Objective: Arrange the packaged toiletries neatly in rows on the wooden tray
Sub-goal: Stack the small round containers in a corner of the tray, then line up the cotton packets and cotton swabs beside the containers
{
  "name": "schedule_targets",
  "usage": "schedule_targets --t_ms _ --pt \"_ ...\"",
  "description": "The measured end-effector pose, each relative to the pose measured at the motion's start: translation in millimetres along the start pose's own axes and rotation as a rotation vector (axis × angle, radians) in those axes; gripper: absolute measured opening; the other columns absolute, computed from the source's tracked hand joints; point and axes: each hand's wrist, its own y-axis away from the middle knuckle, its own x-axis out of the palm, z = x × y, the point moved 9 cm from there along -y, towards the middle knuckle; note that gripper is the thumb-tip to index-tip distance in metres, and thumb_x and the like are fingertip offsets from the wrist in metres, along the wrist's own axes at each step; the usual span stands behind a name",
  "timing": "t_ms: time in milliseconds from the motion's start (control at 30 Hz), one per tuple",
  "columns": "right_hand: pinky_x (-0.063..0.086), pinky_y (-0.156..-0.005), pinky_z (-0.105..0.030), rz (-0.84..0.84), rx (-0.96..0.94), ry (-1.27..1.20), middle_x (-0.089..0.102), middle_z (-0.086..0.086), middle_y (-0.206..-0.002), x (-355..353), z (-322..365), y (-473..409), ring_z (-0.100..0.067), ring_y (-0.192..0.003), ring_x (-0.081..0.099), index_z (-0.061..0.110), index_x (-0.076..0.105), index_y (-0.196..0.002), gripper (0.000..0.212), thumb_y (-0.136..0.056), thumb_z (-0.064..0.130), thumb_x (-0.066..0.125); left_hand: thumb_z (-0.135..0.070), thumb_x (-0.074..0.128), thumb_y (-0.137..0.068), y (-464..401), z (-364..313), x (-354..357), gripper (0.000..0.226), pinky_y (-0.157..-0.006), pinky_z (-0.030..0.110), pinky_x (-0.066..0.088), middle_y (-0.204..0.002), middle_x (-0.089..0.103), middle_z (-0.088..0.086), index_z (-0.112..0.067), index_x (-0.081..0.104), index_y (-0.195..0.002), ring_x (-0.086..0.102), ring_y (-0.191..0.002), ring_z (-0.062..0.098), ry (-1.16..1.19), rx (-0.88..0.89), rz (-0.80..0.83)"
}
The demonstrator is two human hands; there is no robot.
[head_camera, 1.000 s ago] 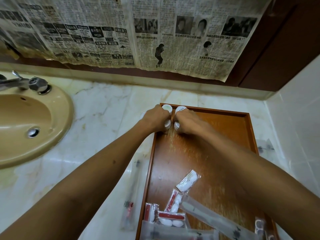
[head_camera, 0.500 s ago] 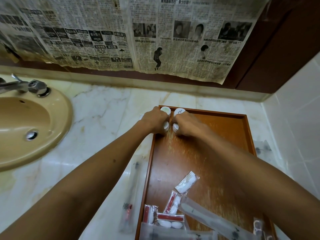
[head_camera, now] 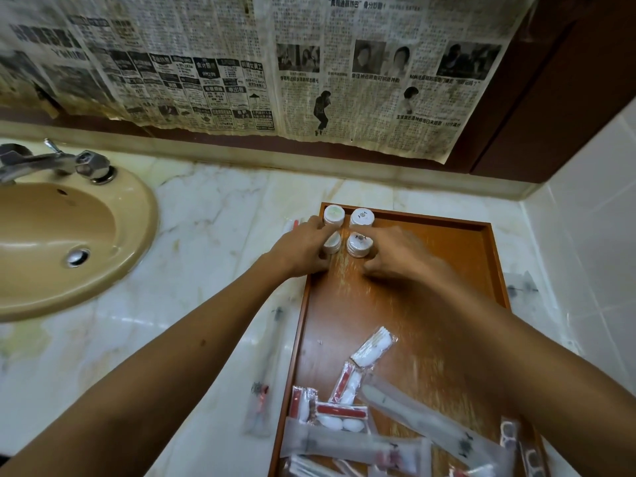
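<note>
A wooden tray (head_camera: 481, 256) lies on the marble counter. Four small white-capped bottles stand in its far left corner: two at the back (head_camera: 333, 215) (head_camera: 362, 217), two in front (head_camera: 332, 243) (head_camera: 359, 245). My left hand (head_camera: 303, 249) curls round the front left bottle, and one finger reaches up to the back left one. My right hand (head_camera: 395, 253) is blurred beside the front right bottle, its fingers loose around it. Several packets (head_camera: 373, 346) (head_camera: 346, 382) and long clear sachets (head_camera: 413, 418) lie jumbled at the tray's near end.
A tan sink (head_camera: 69, 235) with a metal tap (head_camera: 51, 163) lies to the left. Clear sachets lie on the counter left of the tray (head_camera: 265, 373) and right of it (head_camera: 519, 287). A small packet (head_camera: 292, 223) lies behind my left hand. Newspaper covers the back wall; a tiled wall stands right.
Both hands have drawn back a little toward me, uncovering the two front bottles. My right hand has loosened off its bottle.
</note>
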Motion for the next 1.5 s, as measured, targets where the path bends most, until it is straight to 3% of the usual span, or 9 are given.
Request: schedule_targets --t_ms 233,400,633,833,1000,1100,1167,1300,1500 --pt "0.050 -0.064 -0.024 -0.126 0.079 -0.367 0.056 0.015 -0.091 39 -14 75 -0.006 -0.077 0.057 0.040 0.037 -0.144 0.070 -0.084 0.031 0.072 -0.028 0.063 -0.087 73 -13 9 0.039 -0.080 0.040 0.051 -0.109 0.062 0.010 -0.016 0.062 -0.124 0.054 -0.104 0.026 0.045 -0.044 -0.100" --pt "0.051 -0.093 -0.039 0.021 0.040 -0.417 0.053 0.005 -0.123 88 -9 124 -0.009 -0.102 0.053 0.036 0.047 -0.137 0.050 -0.089 0.041 0.060 -0.021 0.058 -0.089 131 -45 30 0.023 -0.069 0.037 0.051 -0.097 0.068 0.005 -0.014 0.070 -0.107 0.053 -0.101 0.023 0.093 -0.046 -0.169" --pt "0.050 -0.085 -0.027 0.037 -0.027 -0.428 0.039 0.028 -0.101 91 3 179 0.005 -0.088 0.048 0.041 0.040 -0.139 0.057 -0.085 0.056 0.050 -0.039 0.050 -0.090 184 -84 74 0.028 -0.074 0.034 0.045 -0.087 0.066 -0.002 -0.021 0.071 -0.094 0.053 -0.088 0.016 0.033 -0.031 -0.072" --pt "0.046 -0.091 -0.030 0.126 -0.033 -0.366 0.047 0.012 -0.118 97 10 202 -0.004 -0.101 0.046 0.036 0.036 -0.144 0.063 -0.088 0.037 0.065 -0.039 0.054 -0.090 192 -96 75 0.026 -0.075 0.036 0.045 -0.087 0.065 0.001 -0.019 0.069 -0.099 0.055 -0.088 0.020 -0.006 -0.051 -0.051" --pt "0.039 -0.103 -0.034 0.055 -0.004 -0.350 0.052 0.004 -0.137 93 11 209 -0.013 -0.121 0.047 0.027 0.043 -0.143 0.057 -0.090 0.017 0.063 -0.025 0.055 -0.091 191 -109 81 0.020 -0.074 0.038 0.047 -0.089 0.064 0.007 -0.012 0.067 -0.100 0.054 -0.090 0.024 0.061 -0.042 -0.022" --pt "0.039 -0.081 -0.012 -0.006 -0.014 -0.384 0.064 0.004 -0.117 90 10 212 -0.003 -0.094 0.052 0.022 0.062 -0.124 0.038 -0.088 0.012 0.065 -0.019 0.055 -0.093 190 -111 84 0.021 -0.077 0.040 0.049 -0.095 0.065 0.008 -0.012 0.068 -0.107 0.054 -0.094 0.024 0.106 -0.048 -0.028" --pt "0.041 -0.070 -0.014 0.007 0.018 -0.440 0.068 0.007 -0.100 89 5 213 -0.001 -0.082 0.055 0.025 0.069 -0.105 0.020 -0.089 0.014 0.064 -0.016 0.054 -0.094 189 -110 87 0.019 -0.078 0.039 0.049 -0.096 0.064 0.008 -0.011 0.069 -0.105 0.054 -0.095 0.023 0.111 -0.057 -0.021" --pt "0.055 -0.076 -0.035 0.050 0.132 -0.551 0.069 0.011 -0.089 85 -9 213 -0.009 -0.082 0.063 0.025 0.071 -0.101 0.015 -0.094 0.021 0.059 -0.013 0.054 -0.090 187 -108 90 0.013 -0.075 0.034 0.046 -0.090 0.061 0.006 -0.011 0.067 -0.093 0.052 -0.090 0.021 0.126 -0.065 -0.005" --pt "0.047 -0.064 -0.019 0.028 0.200 -0.826 0.066 0.007 -0.093 70 -21 221 -0.010 -0.085 0.063 0.025 0.066 -0.096 0.015 -0.093 0.013 0.057 -0.018 0.055 -0.092 186 -103 80 0.010 -0.056 0.028 0.033 -0.076 0.054 -0.001 -0.017 0.049 -0.084 0.050 -0.069 0.017 0.450 -0.142 -0.081"
